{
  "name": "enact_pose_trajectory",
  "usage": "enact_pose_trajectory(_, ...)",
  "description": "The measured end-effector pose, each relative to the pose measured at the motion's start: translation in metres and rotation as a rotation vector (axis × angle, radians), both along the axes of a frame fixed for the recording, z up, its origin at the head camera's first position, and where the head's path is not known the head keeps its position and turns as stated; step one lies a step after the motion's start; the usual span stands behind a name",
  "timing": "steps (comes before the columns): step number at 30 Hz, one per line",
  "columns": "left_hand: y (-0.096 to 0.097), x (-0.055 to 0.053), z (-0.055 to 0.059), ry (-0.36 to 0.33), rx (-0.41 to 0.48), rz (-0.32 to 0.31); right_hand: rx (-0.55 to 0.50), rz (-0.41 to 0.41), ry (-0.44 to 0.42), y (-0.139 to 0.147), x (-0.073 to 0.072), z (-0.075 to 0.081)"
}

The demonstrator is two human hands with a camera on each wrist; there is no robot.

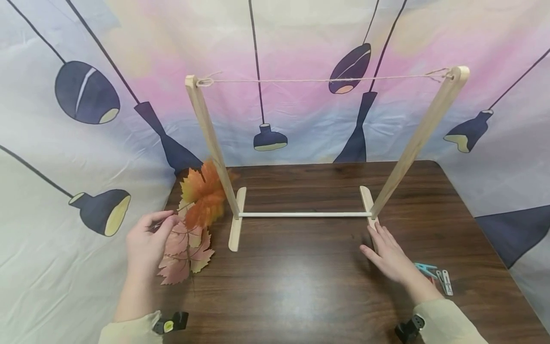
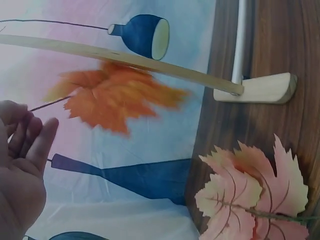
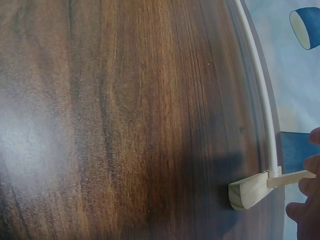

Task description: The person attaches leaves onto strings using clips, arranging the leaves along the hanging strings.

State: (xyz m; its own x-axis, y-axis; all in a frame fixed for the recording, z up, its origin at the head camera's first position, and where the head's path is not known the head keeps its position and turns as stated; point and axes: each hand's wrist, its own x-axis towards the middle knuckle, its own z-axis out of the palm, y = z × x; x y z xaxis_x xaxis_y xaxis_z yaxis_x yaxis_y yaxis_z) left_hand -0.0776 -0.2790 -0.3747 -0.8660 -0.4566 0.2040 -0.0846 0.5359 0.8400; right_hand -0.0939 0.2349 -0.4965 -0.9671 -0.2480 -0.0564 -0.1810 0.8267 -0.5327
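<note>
My left hand point(image 1: 148, 239) pinches the thin dark stem of an orange artificial maple leaf point(image 2: 117, 97), which is raised beside the left post point(image 1: 210, 138) of a wooden stand. Below it, pinkish artificial leaves point(image 1: 185, 258) lie on the table's left side. My right hand point(image 1: 393, 255) has its fingers extended over the stand's right foot point(image 1: 366, 198); whether they touch it, I cannot tell. In the right wrist view only part of that hand point(image 3: 311, 190) shows at the edge. A string point(image 1: 301, 80) is tied between the tops of the two posts.
A white rod point(image 1: 305, 215) joins the stand's feet low over the dark wooden table point(image 1: 292, 277). Several small clothespins point(image 1: 447, 283), blue and white among them, lie right of my right forearm. Behind hangs a cloth point(image 1: 301, 43) printed with lamps.
</note>
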Motion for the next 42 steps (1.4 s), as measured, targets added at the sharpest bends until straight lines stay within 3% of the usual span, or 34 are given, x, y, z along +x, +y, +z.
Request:
enact_pose_trajectory(3,0.003,0.001,0.001,0.069,0.111,0.012,-0.008,0.002,-0.002,0.000,0.001,-0.002)
enact_pose_trajectory(6,0.005,0.001,0.001,0.121,0.142,0.003,-0.005,0.006,0.006,0.000,0.002,-0.004)
enact_pose_trajectory(10,0.009,0.000,0.002,0.169,0.092,-0.029,-0.009,0.007,0.018,0.001,0.002,-0.006)
enact_pose_trajectory(16,0.016,-0.001,0.008,0.175,0.012,-0.088,-0.010,0.006,0.016,0.002,0.002,-0.005)
enact_pose_trajectory(23,0.022,-0.007,0.009,0.360,-0.065,-0.119,-0.008,-0.001,0.004,0.003,0.002,-0.004)
enact_pose_trajectory(26,0.023,-0.008,0.008,0.410,-0.047,-0.129,-0.005,-0.001,0.002,0.003,0.002,-0.004)
enact_pose_trajectory(29,0.025,-0.009,0.008,0.421,-0.043,-0.139,-0.004,0.002,0.000,0.002,0.003,-0.003)
enact_pose_trajectory(35,0.027,-0.010,0.013,0.418,-0.141,-0.151,-0.021,0.013,-0.021,0.001,0.004,0.000)
enact_pose_trajectory(42,0.035,-0.006,0.021,0.430,-0.213,-0.239,-0.024,0.016,-0.025,0.001,0.005,0.000)
